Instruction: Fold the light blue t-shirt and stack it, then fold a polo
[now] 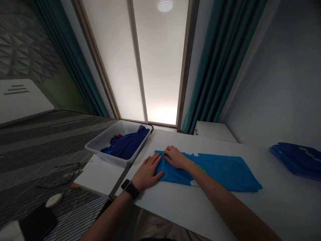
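A bright blue garment (225,172) lies flat and folded on a white table (250,207), with a small green print showing near its middle. My left hand (147,172) rests flat on the cloth's left end, fingers spread and partly on the table. My right hand (175,158) lies just beyond it on the folded cloth, fingers pressing near the far edge. A black watch (129,189) sits on my left wrist. Neither hand visibly grips the cloth.
A grey plastic tub (100,146) at the table's far left corner holds a crumpled dark blue garment (127,144). A stack of folded dark blue garments (298,160) lies at the right. A black phone (37,222) and a black cable (60,175) lie on a dark striped surface (50,140).
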Tool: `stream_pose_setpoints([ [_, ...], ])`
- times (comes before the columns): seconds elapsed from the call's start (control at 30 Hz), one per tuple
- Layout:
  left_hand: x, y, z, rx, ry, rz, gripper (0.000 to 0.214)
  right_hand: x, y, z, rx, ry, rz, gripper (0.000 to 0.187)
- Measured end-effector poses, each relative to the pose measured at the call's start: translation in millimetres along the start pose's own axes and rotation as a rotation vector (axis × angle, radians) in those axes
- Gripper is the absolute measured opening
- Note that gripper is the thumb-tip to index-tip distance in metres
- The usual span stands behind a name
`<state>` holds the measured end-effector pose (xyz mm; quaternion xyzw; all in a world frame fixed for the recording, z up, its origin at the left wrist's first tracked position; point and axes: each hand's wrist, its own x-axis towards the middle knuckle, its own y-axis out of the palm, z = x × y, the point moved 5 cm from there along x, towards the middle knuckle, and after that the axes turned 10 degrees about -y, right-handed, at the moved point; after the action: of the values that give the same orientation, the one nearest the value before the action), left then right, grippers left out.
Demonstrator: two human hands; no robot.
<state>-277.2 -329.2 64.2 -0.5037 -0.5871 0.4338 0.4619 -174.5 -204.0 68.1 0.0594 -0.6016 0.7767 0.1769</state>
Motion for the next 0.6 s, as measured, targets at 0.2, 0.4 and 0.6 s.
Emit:
stream_pose_setpoints([
  [0.2, 0, 1.0, -1, 0.023, 0.01, -0.004, 0.065, 9, 5, -7, -0.068, -0.029, 0.071, 0.012],
  [0.4, 0, 1.5, -1, 0.039, 0.015, 0.004, 0.063, 11, 7, -7, -0.129, 0.003, 0.031, 0.013],
  [0.6, 1, 5.8, 2, 0.056, -0.008, -0.047, 0.065, -5, -10, 25, -0.235, 0.0, -0.115, 0.027],
])
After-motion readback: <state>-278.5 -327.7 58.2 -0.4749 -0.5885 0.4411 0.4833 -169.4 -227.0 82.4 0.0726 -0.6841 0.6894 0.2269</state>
